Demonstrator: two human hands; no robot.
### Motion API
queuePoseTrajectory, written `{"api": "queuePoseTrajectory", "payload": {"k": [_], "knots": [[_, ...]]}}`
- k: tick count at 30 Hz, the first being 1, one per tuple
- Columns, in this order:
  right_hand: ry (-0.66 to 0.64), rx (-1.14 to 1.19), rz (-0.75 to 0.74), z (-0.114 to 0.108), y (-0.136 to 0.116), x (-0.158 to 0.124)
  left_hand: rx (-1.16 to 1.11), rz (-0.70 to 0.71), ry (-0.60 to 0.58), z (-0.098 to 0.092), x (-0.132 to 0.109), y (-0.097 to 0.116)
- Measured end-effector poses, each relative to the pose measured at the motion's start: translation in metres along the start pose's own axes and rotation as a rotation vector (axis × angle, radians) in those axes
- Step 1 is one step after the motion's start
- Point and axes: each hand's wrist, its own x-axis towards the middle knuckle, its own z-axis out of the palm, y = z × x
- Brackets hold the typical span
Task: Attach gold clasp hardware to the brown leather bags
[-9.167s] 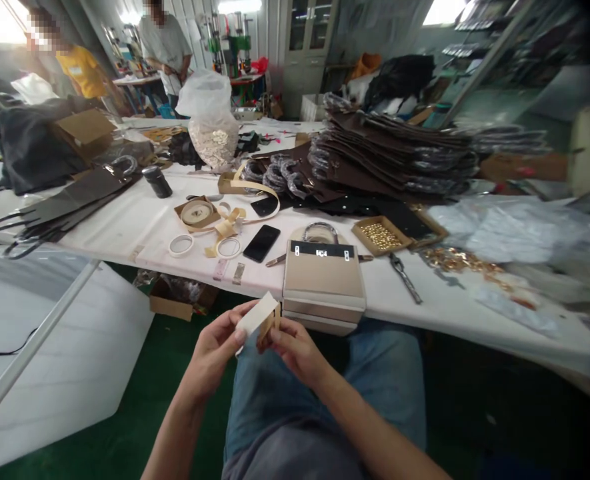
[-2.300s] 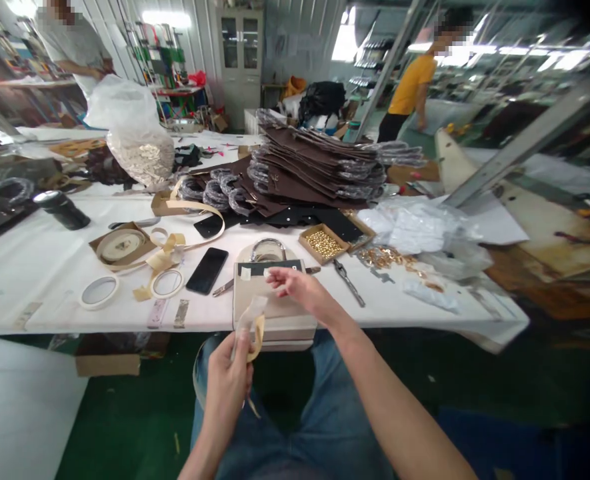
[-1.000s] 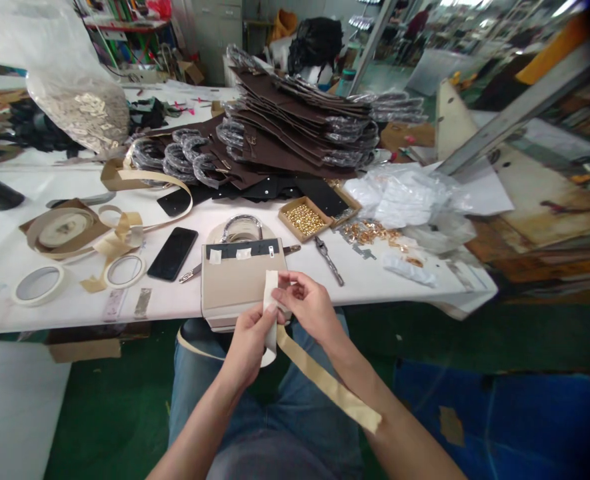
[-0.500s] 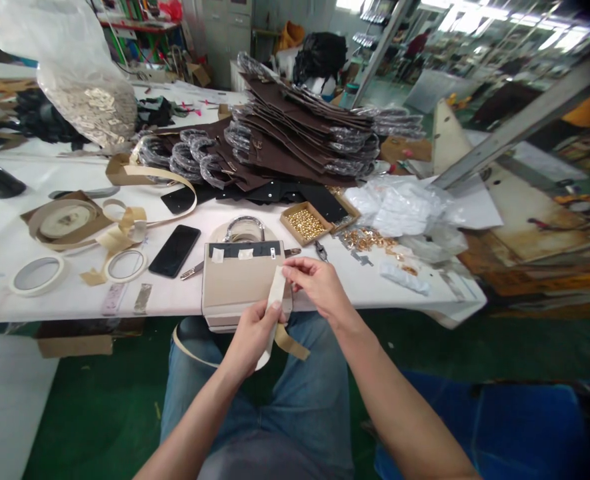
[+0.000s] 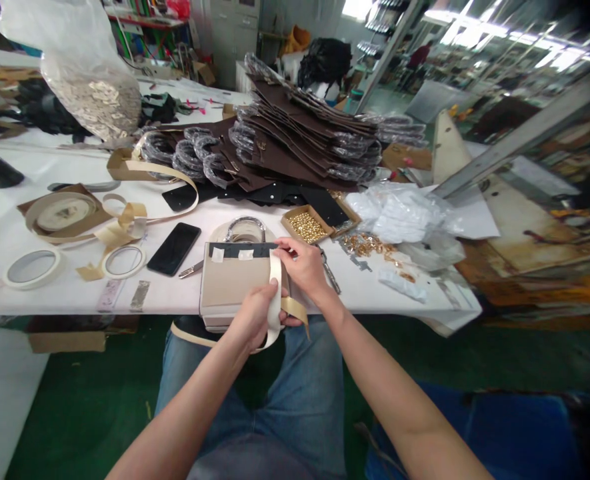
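Observation:
A beige handbag [image 5: 235, 280] with a dark top band lies at the table's front edge, its plastic-wrapped handle [image 5: 245, 221] pointing away from me. Two pale tape pieces stick to the dark band. Along the bag's right side runs a cream strip [image 5: 275, 310]. My right hand [image 5: 302, 267] pinches the strip's upper end over the band's right part. Lower down, my left hand [image 5: 259, 310] grips the same strip, thumb on top. A tan piece of backing paper [image 5: 295, 308] curls out beside the left hand. The strip's tail loops down over my lap.
A black phone [image 5: 175, 249] and tape rolls [image 5: 35, 269] lie left. Behind the bag stand a box of gold studs [image 5: 305, 225] and stacked brown bag pieces [image 5: 295, 127]. Loose gold hardware [image 5: 369, 247] and white plastic bags [image 5: 395, 210] are to the right.
My right hand has moved up and slightly left with the strip's end, from the bag's right edge to the dark band. My left hand has risen slightly, and the backing paper has shifted up.

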Motion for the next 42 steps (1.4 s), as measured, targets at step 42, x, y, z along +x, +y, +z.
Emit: {"api": "queuePoseTrajectory", "payload": {"k": [42], "knots": [[-0.463, 0.280, 0.400, -0.001, 0.048, 0.046, 0.164, 0.025, 0.116, -0.002, 0.005, -0.009]]}}
